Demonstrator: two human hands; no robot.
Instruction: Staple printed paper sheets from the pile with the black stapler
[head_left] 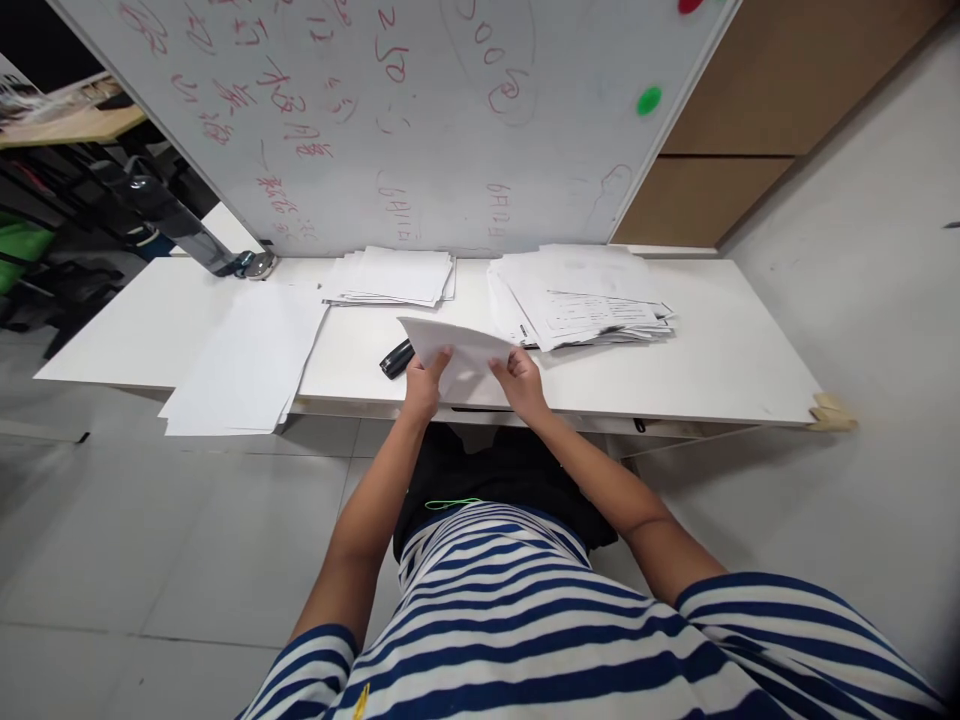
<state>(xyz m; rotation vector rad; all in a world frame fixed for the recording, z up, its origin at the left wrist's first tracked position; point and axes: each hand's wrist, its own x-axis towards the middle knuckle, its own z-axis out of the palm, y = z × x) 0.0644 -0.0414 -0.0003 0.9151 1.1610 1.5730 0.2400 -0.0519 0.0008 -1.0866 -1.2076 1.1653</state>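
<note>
Between my two hands a white sheet of paper (472, 350) is held up, tilted, over the front edge of the desk; whether it is one sheet or a few I cannot tell. My left hand (426, 385) pinches its left side, thumb on top. On the right side, my right hand (523, 383) grips it the same way. A black stapler-like object (396, 359) lies just left of the paper, partly hidden by it. Behind are a stack of white papers (397, 275) and, further right, a bigger, messier pile of printed sheets (581, 295).
More white sheets (244, 350) lie at the left, overhanging the front edge of the white desk (720, 350). A dark bottle (176, 215) tilts at the desk's back left. The written-on whiteboard (450, 130) stands along the back. A pale wrapping (831, 412) covers the right front corner.
</note>
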